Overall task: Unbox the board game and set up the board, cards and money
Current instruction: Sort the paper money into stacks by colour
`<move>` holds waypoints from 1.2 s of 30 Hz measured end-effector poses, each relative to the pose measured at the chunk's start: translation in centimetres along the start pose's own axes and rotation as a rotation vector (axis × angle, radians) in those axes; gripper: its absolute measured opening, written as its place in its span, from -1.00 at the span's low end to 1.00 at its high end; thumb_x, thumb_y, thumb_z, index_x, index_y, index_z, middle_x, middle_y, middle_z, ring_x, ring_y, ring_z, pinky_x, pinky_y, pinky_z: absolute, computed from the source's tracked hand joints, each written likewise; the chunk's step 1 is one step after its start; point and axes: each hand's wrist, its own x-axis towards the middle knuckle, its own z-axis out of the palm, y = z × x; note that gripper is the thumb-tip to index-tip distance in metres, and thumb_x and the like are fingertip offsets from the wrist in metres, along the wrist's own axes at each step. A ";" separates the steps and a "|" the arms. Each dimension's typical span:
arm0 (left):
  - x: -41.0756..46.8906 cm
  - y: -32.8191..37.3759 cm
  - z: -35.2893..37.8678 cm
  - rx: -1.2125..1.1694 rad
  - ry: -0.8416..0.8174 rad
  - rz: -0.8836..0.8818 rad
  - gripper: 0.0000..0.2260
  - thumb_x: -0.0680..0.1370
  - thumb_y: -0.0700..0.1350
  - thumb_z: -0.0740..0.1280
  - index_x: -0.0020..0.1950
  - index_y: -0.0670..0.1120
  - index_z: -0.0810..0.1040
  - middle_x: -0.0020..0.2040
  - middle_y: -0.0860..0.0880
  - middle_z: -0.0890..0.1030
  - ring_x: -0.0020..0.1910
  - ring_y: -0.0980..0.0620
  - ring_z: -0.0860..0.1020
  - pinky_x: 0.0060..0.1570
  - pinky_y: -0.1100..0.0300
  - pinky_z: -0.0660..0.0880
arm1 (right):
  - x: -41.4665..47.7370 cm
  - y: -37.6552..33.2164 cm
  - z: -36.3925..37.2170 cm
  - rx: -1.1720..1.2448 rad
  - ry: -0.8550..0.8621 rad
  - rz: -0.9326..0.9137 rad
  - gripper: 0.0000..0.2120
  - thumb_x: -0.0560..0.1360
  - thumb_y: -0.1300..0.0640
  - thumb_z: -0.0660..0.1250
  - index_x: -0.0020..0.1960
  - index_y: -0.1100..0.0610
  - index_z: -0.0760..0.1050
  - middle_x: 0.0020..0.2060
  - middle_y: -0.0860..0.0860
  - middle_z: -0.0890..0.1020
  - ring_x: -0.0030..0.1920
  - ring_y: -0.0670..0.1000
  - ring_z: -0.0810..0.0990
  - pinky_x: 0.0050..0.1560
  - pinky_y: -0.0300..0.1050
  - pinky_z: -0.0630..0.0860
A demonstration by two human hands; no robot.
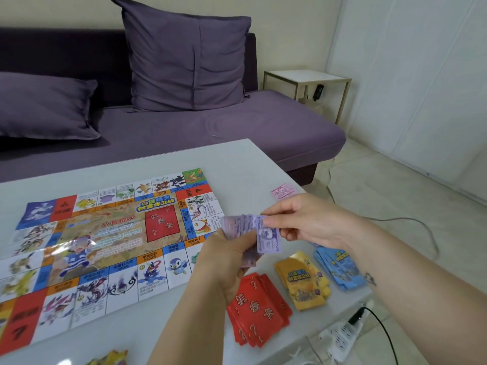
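The paper game board (105, 241) lies unfolded on the white table (237, 159). My left hand (226, 256) grips a fanned stack of purple money notes (242, 223) above the board's right edge. My right hand (303, 219) pinches the top purple note (268, 238) of that stack. Three card piles lie on the table below my hands: red cards (258, 309), yellow cards (303, 280) and blue cards (340, 267). A small pile of pink notes (283, 191) sits near the table's right edge.
A purple sofa (210, 127) with two cushions stands behind the table. A white side table (308, 75) is at the back right. A power strip (342, 335) and cables lie on the floor at the right. Some yellow items (110, 358) peek in at the bottom edge.
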 end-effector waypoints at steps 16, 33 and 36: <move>0.6 -0.7 -0.1 0.005 0.021 -0.054 -0.80 0.48 -0.32 0.36 0.09 -0.30 0.55 -0.27 -0.17 0.66 -0.48 0.04 0.59 -0.49 0.26 0.51 | 0.2 1.1 -0.7 -0.023 0.074 0.009 -0.90 0.48 0.24 0.40 -0.02 0.13 0.60 -0.32 0.01 0.55 -0.37 -0.10 0.43 -0.31 -0.25 0.42; 0.2 -0.9 0.4 0.031 0.038 -0.056 -0.85 0.46 -0.32 0.37 0.01 -0.24 0.55 -0.31 -0.12 0.67 -0.46 0.05 0.61 -0.49 0.27 0.50 | -0.4 0.9 -0.8 -0.099 -0.042 0.033 -0.85 0.52 0.22 0.34 -0.22 0.11 0.57 -0.42 -0.04 0.46 -0.36 -0.09 0.38 -0.31 -0.25 0.39; 0.0 -0.8 0.4 -0.011 0.066 -0.068 -0.89 0.45 -0.28 0.39 -0.04 -0.19 0.55 -0.32 -0.11 0.66 -0.47 0.08 0.58 -0.48 0.30 0.51 | -0.3 1.0 -0.8 -0.131 0.016 -0.002 -0.80 0.53 0.19 0.35 -0.27 0.07 0.56 -0.44 -0.04 0.47 -0.36 -0.08 0.39 -0.30 -0.25 0.39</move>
